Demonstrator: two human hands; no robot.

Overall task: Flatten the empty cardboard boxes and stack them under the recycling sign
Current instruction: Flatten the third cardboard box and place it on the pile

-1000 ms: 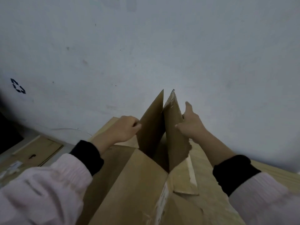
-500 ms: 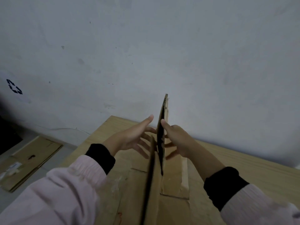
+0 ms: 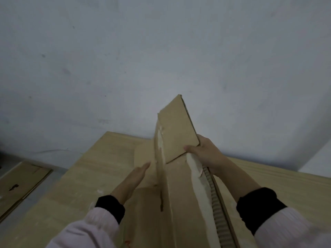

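Right hand (image 3: 207, 154) grips the collapsed cardboard box (image 3: 180, 179) by its raised flap (image 3: 178, 129), thumb on the near face and fingers wrapped behind, holding the flap tilted up toward the wall (image 3: 161, 51). Left hand (image 3: 132, 179) lies open and flat, fingers straight, pressed against the box's left panel and holding nothing. Torn tape and exposed corrugation run along the box's right edge (the paper is peeled pale there). The box rests on a light wooden table (image 3: 100, 167). On the floor, lower left and well apart, lies flattened cardboard (image 3: 19, 183).
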